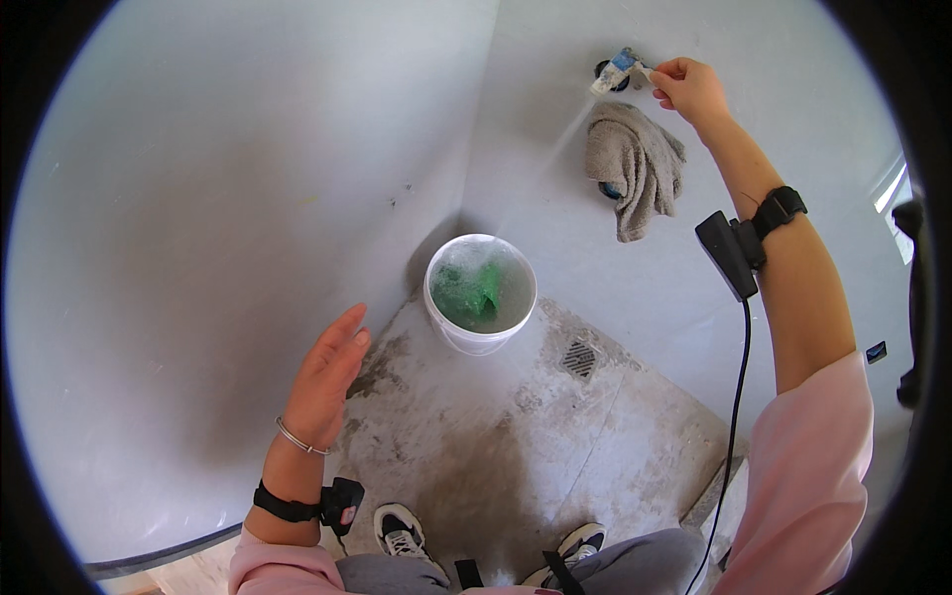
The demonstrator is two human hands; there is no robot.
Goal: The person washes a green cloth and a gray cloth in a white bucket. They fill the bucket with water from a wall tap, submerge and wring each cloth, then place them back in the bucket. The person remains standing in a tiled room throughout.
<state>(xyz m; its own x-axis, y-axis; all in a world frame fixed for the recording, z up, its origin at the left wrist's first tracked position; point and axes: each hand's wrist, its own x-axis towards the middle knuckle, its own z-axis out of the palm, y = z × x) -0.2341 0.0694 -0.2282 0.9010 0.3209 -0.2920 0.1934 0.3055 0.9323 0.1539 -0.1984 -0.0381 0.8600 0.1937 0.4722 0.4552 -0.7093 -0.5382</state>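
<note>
Head view: a white bucket (474, 345) stands on the stained floor (496, 416) near the corner where two pale walls meet, its mouth open to the camera. Inside lies cloudy water (511, 297) with whitish froth (483, 250) over much of its surface, thickest toward the far side of the rim. Something bright green (487, 286) shows in the middle and left of the water, blurred by the foam; whether it is cloth or another material cannot be told, nor can the depth of the water. A thin wire handle (480, 348) hangs down against the near side of the bucket.

Above and to the right, a tap (615, 73) with a blue patch juts from the wall, and a pale stream (567, 139) slants from its mouth down toward the bucket. The right hand (686, 87) is at the tap, thumb and forefinger pinched together on its small lever (645, 72), the other fingers curled in. The left hand (332, 372) holds nothing; it hovers left of the bucket and apart from it, fingers loosely extended, thumb side toward the bucket.

Just below the tap, a grey-brown towel (635, 164) hangs in folds on the wall, partly covering a dark fitting (609, 189). A slotted drain (578, 360) is set in the floor to the right of the bucket.
</note>
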